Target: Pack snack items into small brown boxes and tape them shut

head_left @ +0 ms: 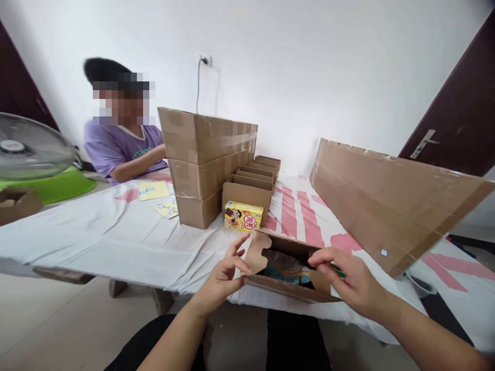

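Note:
An open cardboard box (286, 289) lies at the table's front edge with its end flaps up. Inside it are a dark brown patterned item (284, 262) and some blue material (276, 274). At the box's left end is my left hand (224, 278), fingers apart and near the flap, holding nothing. My right hand (351, 278) is over the right end, its fingers curled round a thin green object (339, 271), mostly hidden by the hand. Just behind the box stands a yellow printed carton (243, 216).
Stacked long cardboard boxes (197, 180) rise left of centre, beside a row of small open boxes (247, 193). A tall cardboard panel (386, 198) stands on the right. Yellow cards (153, 190) lie at left, near a person in purple (119, 147). A fan (31, 149) stands far left.

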Motion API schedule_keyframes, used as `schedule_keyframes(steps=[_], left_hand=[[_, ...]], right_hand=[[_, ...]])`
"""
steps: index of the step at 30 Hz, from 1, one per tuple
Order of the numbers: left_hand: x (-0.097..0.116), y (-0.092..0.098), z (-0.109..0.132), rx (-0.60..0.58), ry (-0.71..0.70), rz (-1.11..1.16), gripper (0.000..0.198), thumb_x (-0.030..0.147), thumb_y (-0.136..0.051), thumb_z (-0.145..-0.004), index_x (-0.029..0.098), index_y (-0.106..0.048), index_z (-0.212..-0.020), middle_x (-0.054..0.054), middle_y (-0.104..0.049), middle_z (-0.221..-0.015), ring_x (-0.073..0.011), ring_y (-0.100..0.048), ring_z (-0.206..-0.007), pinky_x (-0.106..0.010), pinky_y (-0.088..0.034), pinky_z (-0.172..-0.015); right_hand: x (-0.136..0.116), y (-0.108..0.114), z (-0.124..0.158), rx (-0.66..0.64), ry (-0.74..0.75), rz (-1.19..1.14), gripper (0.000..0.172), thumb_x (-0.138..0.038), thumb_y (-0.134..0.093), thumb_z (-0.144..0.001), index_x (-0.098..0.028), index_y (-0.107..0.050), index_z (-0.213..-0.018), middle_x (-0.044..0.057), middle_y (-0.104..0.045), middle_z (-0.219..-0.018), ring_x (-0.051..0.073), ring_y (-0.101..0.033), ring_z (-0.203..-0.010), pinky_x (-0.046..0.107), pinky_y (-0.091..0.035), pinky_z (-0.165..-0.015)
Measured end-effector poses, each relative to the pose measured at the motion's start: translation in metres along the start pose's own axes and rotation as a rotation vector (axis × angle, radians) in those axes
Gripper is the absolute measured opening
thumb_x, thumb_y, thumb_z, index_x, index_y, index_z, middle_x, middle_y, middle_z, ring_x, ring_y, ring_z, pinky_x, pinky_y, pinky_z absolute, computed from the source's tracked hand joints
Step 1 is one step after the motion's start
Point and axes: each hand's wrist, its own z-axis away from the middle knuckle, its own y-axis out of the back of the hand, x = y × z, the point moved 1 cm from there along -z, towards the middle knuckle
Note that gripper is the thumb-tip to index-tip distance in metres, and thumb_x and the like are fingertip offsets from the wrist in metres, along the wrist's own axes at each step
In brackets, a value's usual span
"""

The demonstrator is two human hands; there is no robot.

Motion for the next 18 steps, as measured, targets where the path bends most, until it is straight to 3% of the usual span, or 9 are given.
schedule_keyframes(steps=[3,8,11,15,18], left_hand=[[0.005,-0.009,0.001,-0.047,0.004,0.009,0.007,0.026,-0.072,-0.077,0.024,-0.067,-0.081,0.001,-0.022,-0.157,-0.0329,-0.018,-0.144,-0.054,-0.016,-0.113],[0.011,-0.013,0.002,-0.062,0.025,-0.009,0.010,0.029,-0.074,-0.075,0.024,-0.070,-0.082,0.000,-0.022,-0.156,-0.0339,-0.019,-0.143,-0.053,-0.013,-0.114],[0.006,-0.004,-0.001,-0.087,0.000,0.071,0.043,0.039,-0.081,-0.066,0.030,-0.066,-0.106,-0.002,-0.017,-0.157,-0.0339,-0.015,-0.144,-0.050,-0.016,-0.114],[-0.009,0.018,-0.006,-0.074,0.101,0.148,0.088,0.052,-0.080,-0.062,0.034,-0.038,-0.138,-0.008,-0.019,-0.156,-0.0325,-0.013,-0.145,-0.052,-0.021,-0.112],[-0.018,0.022,-0.006,-0.170,0.238,-0.014,0.121,0.047,-0.086,-0.052,0.030,-0.015,-0.149,-0.011,-0.013,-0.158,-0.0322,-0.007,-0.146,-0.052,-0.012,-0.116]], right_hand=[[-0.020,-0.012,-0.020,-0.267,-0.008,-0.046,0.019,-0.018,-0.042,-0.094,-0.023,-0.055,-0.106,0.004,-0.066,-0.104,0.016,-0.061,-0.094,0.028,-0.048,-0.082],[-0.005,-0.018,-0.044,-0.476,-0.375,-0.128,0.025,-0.037,-0.037,-0.097,-0.023,-0.052,-0.111,0.005,-0.066,-0.107,0.018,-0.062,-0.092,0.032,-0.049,-0.078],[0.009,-0.014,-0.054,-0.572,-0.441,-0.096,0.037,-0.048,-0.032,-0.097,-0.022,-0.057,-0.104,0.005,-0.066,-0.102,0.020,-0.062,-0.091,0.033,-0.048,-0.079],[0.015,-0.011,-0.066,-0.661,-0.418,0.002,0.036,-0.049,-0.037,-0.095,-0.023,-0.060,-0.102,0.005,-0.066,-0.104,0.022,-0.060,-0.094,0.035,-0.046,-0.082],[0.012,-0.011,-0.075,-0.690,-0.425,0.015,0.035,-0.048,-0.039,-0.093,-0.022,-0.061,-0.102,0.006,-0.066,-0.105,0.023,-0.060,-0.094,0.035,-0.047,-0.081]])
